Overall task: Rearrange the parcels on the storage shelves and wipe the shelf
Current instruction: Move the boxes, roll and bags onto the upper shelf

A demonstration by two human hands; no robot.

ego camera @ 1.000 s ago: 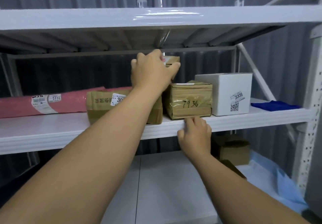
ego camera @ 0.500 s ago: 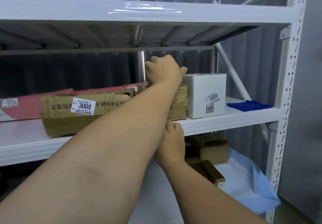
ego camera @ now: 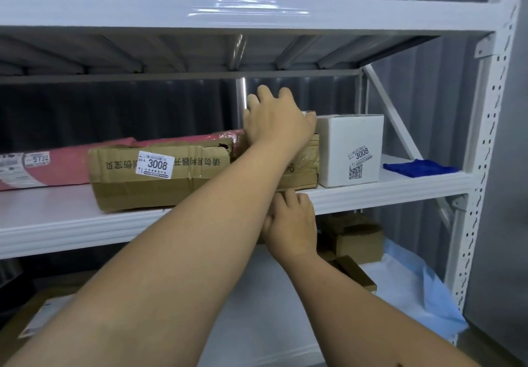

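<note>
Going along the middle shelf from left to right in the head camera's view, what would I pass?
Pink parcel → flat brown carton labelled 3008 → taped brown box under the left hand → white box → blue cloth.

Two bare forearms, no sleeves; left grip [ego camera: 278, 122], right grip [ego camera: 291, 221] ungloved.

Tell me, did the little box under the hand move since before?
Yes. The small box held by the left hand slid right: before, it sat well left of the white box; now its corner is right beside it.
</note>
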